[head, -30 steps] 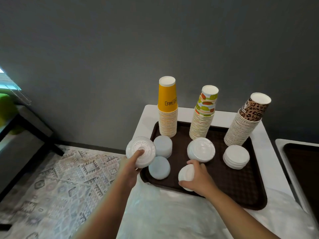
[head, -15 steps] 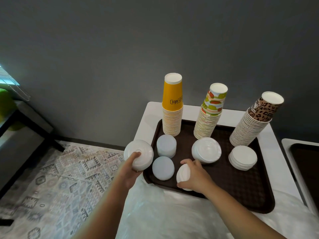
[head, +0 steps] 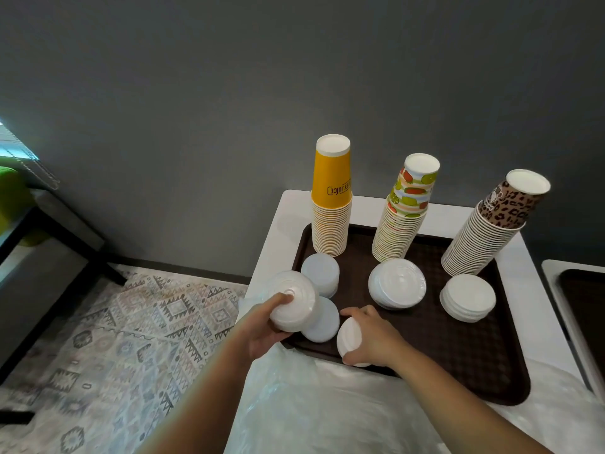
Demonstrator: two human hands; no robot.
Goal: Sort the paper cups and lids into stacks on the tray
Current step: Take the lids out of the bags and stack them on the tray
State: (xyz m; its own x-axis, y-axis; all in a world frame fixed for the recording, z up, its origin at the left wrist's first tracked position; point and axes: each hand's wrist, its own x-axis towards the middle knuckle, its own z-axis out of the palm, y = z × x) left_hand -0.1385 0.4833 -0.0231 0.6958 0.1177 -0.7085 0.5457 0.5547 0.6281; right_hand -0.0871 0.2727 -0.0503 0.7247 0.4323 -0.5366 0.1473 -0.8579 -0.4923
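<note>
Head view: L hand [head: 262, 329] grips lid stack [head: 292, 301] over tray [head: 458, 355] edge; R hand [head: 373, 339] grips lids [head: 349, 339]

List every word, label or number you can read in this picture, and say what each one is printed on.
"JUICE", upside down in a bracketed box, preceded by letters too blurred to read: on the top yellow cup.
Small white emblem on the top leopard-print cup: too small to read.
No other text is legible.

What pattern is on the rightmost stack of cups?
Leopard print, brown with black spots, on the rightmost cup stack, seen in the head view.
</note>
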